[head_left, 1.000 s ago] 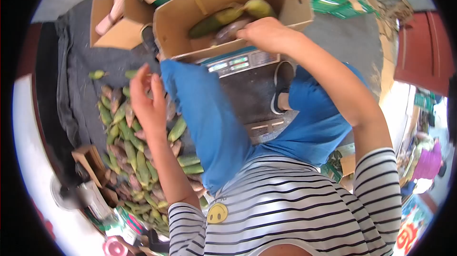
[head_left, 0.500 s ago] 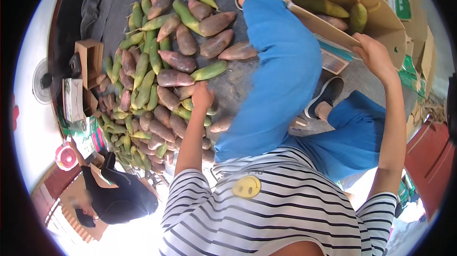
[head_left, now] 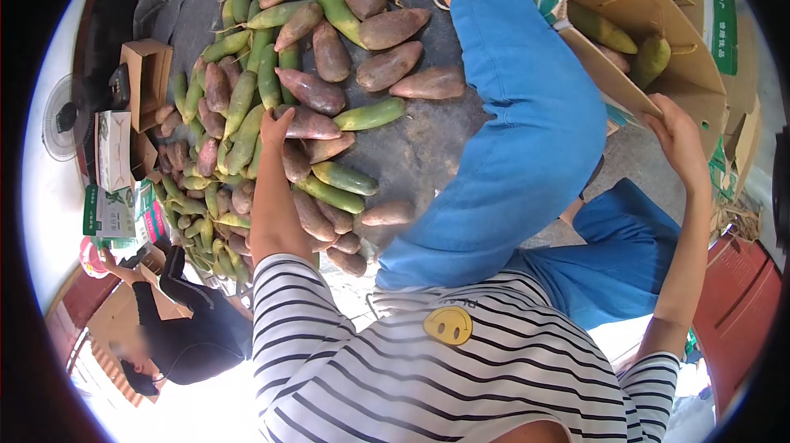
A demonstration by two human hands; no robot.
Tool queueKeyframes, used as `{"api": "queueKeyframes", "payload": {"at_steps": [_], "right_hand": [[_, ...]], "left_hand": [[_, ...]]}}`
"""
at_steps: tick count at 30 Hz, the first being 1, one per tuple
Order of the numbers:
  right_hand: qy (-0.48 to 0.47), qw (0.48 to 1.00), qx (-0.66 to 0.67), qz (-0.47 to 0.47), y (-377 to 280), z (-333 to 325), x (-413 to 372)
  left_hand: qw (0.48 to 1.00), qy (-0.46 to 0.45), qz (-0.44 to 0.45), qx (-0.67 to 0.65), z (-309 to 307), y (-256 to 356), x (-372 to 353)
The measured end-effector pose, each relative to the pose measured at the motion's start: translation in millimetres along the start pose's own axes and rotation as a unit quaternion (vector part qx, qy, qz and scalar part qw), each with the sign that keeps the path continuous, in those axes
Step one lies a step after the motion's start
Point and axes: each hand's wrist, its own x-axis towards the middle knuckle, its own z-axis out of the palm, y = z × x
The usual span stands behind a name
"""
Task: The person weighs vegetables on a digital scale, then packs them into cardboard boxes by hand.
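My left hand (head_left: 276, 128) reaches into the pile, its thumb and fingers apart at the left end of a reddish radish (head_left: 311, 124). Green radishes (head_left: 242, 100) lie to its left, and a green one (head_left: 370, 114) touches the reddish one on the right. At the upper right, my right hand (head_left: 676, 128) grips the near edge of an open cardboard box (head_left: 613, 81). Green radishes (head_left: 603, 29) and a reddish one are inside this box.
My bent leg in blue trousers (head_left: 527, 105) stands between pile and box. At the lower left a person in black (head_left: 202, 332) holds a green and white box (head_left: 111, 211). Small cartons (head_left: 146, 85) and a fan (head_left: 66, 118) are at the left.
My left hand has moved left and up across the pile, and its fingers have spread. My right hand stays on the box edge. The other person's green and white box has come into view.
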Motion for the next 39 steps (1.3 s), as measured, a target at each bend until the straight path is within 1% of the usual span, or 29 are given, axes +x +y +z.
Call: {"api": "queueKeyframes", "payload": {"at_steps": [2, 4, 6, 7, 8, 9, 11, 14, 17, 18, 21, 22, 24, 26, 27, 28, 29, 30, 31, 32, 33, 35, 37, 38, 39], "right_hand": [[0.016, 1.000, 0.005, -0.003, 1, 3, 1], [0.024, 1.000, 0.005, -0.007, 4, 4, -1], [0.024, 1.000, -0.002, -0.018, 8, 3, 0], [0.022, 1.000, -0.003, -0.014, 10, 3, 1], [0.017, 1.000, -0.004, -0.011, 13, 3, 2], [0.011, 1.000, -0.005, -0.008, 13, 4, 1], [0.004, 1.000, -0.002, 0.001, 11, 4, 1], [0.012, 1.000, -0.013, -0.001, 8, 3, 0], [0.015, 1.000, 0.001, -0.002, 8, 4, -1], [0.013, 1.000, 0.011, -0.002, 7, 5, -1], [0.025, 1.000, 0.005, -0.010, 7, 6, -1], [0.023, 1.000, -0.005, -0.013, 7, 4, -1], [0.019, 0.999, -0.023, -0.010, 7, 5, -2], [0.048, 0.996, -0.052, -0.057, 35, 17, -5], [0.044, 0.996, -0.065, -0.030, 17, 10, -5], [0.025, 0.998, -0.045, -0.025, 14, 6, -4], [0.054, 0.996, -0.049, -0.052, 30, 13, -5], [0.059, 0.997, -0.047, -0.032, 24, 11, -6], [0.029, 0.998, -0.056, -0.018, 15, 3, -6], [0.028, 0.998, -0.050, -0.021, 16, 5, -4], [0.031, 0.998, -0.051, -0.016, 15, 6, -5], [0.038, 0.998, -0.050, -0.008, 14, 5, -7], [0.036, 0.998, -0.048, -0.016, 16, 6, -9], [0.035, 0.998, -0.050, -0.015, 16, 7, -9], [0.033, 0.998, -0.051, -0.014, 17, 8, -9]], "left_hand": [[0.999, -0.043, 0.014, 0.021, -2, 6, -8], [0.992, -0.109, 0.052, 0.048, 5, 12, -36], [0.983, -0.107, 0.127, 0.084, 20, 39, -85], [0.958, -0.069, 0.214, 0.180, 34, 41, -105], [0.955, -0.109, 0.186, 0.201, 33, 71, -139], [0.943, -0.111, 0.223, 0.219, 44, 69, -159], [0.934, -0.128, 0.226, 0.246, 68, 44, -183], [0.911, -0.157, 0.169, 0.341, 66, 42, -204], [0.852, -0.123, 0.342, 0.376, 63, 38, -212], [0.808, -0.171, 0.388, 0.409, 62, 45, -217], [0.686, -0.162, 0.547, 0.452, 85, 38, -219], [0.675, -0.172, 0.548, 0.463, 94, 38, -218], [0.682, -0.192, 0.508, 0.490, 111, 34, -210], [0.689, -0.213, 0.486, 0.494, 128, 31, -197], [0.693, -0.225, 0.486, 0.483, 131, 27, -194], [0.691, -0.263, 0.459, 0.493, 131, 38, -193], [0.676, -0.276, 0.448, 0.516, 137, 31, -189], [0.669, -0.298, 0.432, 0.526, 129, 50, -194], [0.667, -0.287, 0.439, 0.530, 128, 49, -194], [0.689, -0.298, 0.408, 0.520, 119, 67, -200], [0.712, -0.279, 0.392, 0.512, 120, 66, -200], [0.790, -0.297, 0.296, 0.447, 103, 99, -208], [0.893, -0.268, 0.232, 0.279, 99, 93, -205], [0.929, -0.251, 0.197, 0.188, 97, 89, -202], [0.951, -0.236, 0.174, 0.098, 92, 95, -198]]}}
